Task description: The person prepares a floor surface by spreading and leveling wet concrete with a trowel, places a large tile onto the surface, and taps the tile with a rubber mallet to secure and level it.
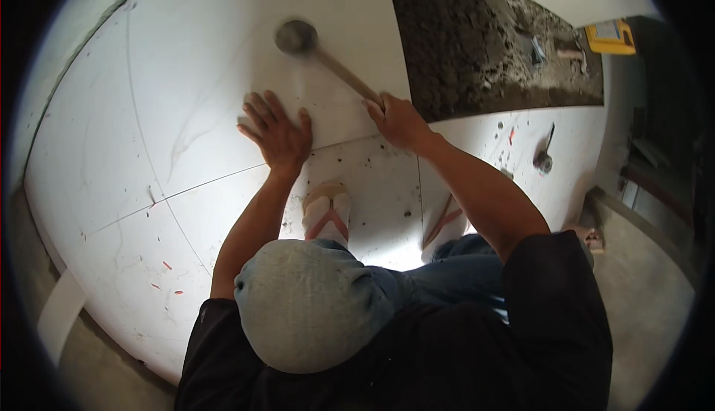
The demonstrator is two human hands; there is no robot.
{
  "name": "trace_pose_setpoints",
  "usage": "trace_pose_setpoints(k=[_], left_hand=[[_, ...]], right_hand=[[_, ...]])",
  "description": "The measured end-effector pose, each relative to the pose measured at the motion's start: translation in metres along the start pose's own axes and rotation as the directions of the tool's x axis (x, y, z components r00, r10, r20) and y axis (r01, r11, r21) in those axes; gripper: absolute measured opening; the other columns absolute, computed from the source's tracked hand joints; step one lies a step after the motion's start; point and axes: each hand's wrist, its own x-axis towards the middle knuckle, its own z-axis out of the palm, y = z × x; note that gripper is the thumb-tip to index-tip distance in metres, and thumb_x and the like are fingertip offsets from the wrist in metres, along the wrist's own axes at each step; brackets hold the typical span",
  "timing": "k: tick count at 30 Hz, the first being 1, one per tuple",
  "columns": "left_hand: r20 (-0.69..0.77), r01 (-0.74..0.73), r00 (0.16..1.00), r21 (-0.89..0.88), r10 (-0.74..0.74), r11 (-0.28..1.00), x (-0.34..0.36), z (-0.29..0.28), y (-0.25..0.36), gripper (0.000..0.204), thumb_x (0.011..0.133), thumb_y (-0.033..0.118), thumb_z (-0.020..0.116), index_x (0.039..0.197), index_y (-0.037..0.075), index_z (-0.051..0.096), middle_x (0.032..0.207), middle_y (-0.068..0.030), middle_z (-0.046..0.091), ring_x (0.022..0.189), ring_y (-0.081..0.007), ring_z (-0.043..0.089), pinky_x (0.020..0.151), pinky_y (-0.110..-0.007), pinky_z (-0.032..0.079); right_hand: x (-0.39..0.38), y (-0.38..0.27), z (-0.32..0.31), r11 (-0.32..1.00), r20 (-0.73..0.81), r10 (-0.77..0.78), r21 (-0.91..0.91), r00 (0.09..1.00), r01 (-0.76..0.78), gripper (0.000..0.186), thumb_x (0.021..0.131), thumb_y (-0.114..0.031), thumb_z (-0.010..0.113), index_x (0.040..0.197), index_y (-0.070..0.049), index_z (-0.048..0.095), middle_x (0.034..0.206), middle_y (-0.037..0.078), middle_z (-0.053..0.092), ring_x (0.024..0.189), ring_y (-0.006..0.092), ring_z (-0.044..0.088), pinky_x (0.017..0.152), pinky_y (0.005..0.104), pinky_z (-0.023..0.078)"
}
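Observation:
My right hand (402, 122) is wrapped round the wooden handle of a mallet (346, 76). Its dark round head, smeared by motion, is over a large white floor tile (350, 8); whether it touches the tile I cannot tell. My left hand (279, 134) lies flat on the same tile with fingers spread, near its front joint and holding nothing. The mallet head is beyond my left fingertips, slightly to the right.
Rough dark mortar bed (484, 53) lies at the far right, beside the tile's edge. A yellow tool or case (611, 37) rests beyond it. On the right tiles stands a small dark tool (543, 160). Red slivers (167, 266) dot the left tiles. My sandalled foot (326, 213) is close.

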Motion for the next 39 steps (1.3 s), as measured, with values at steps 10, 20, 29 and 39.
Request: trace_pose_setpoints(k=[10, 20, 29, 39], left_hand=[[-0.008, 0.045, 0.999, -0.102, -0.046, 0.994, -0.001, 0.003, -0.009, 0.07, 0.09, 0.043, 0.042, 0.145, 0.003, 0.025, 0.152, -0.0216, 0.014, 0.142, -0.0374, 0.008, 0.111, -0.062, 0.001], [0.079, 0.115, 0.992, -0.174, -0.103, 0.978, -0.006, -0.007, -0.008, 0.062, 0.092, 0.035, 0.041, 0.145, 0.006, 0.025, 0.153, -0.0191, 0.013, 0.142, -0.0372, 0.009, 0.11, -0.063, 0.007], [0.002, 0.093, 0.996, -0.211, -0.095, 0.973, -0.002, -0.008, -0.013, 0.062, 0.091, 0.033, 0.044, 0.144, 0.005, 0.026, 0.152, -0.0184, 0.017, 0.141, -0.0374, 0.011, 0.11, -0.063, 0.008], [0.08, 0.122, 0.991, -0.236, -0.106, 0.964, -0.002, -0.01, -0.014, 0.061, 0.091, 0.032, 0.043, 0.143, 0.005, 0.028, 0.151, -0.0177, 0.019, 0.141, -0.0362, 0.013, 0.109, -0.063, 0.01]], right_hand=[[-0.014, -0.022, 0.03, 0.892, -0.307, -0.372, 0.145, 0.876, 0.429, 0.027, 0.092, -0.025, 0.057, 0.084, 0.001, 0.056, 0.062, 0.011, 0.057, 0.051, 0.0175, 0.054, 0.052, 0.0335, 0.045], [-0.047, 0.054, 0.062, 0.949, 0.03, 0.089, 0.301, 0.996, -0.094, 0.038, 0.088, -0.025, 0.058, 0.065, 0.004, 0.049, 0.054, 0.006, 0.048, 0.055, 0.0112, 0.043, 0.052, 0.035, 0.036], [-0.054, 0.053, 0.081, 0.938, 0.053, 0.15, 0.308, 0.987, -0.159, 0.037, 0.087, -0.024, 0.058, 0.059, -0.002, 0.046, 0.051, 0.0, 0.04, 0.054, 0.0091, 0.039, 0.05, 0.0346, 0.032], [-0.063, 0.069, 0.088, 0.917, 0.009, 0.196, 0.352, 0.981, -0.186, 0.033, 0.084, -0.021, 0.057, 0.061, 0.002, 0.048, 0.05, 0.005, 0.043, 0.052, 0.0109, 0.041, 0.051, 0.0364, 0.034]])
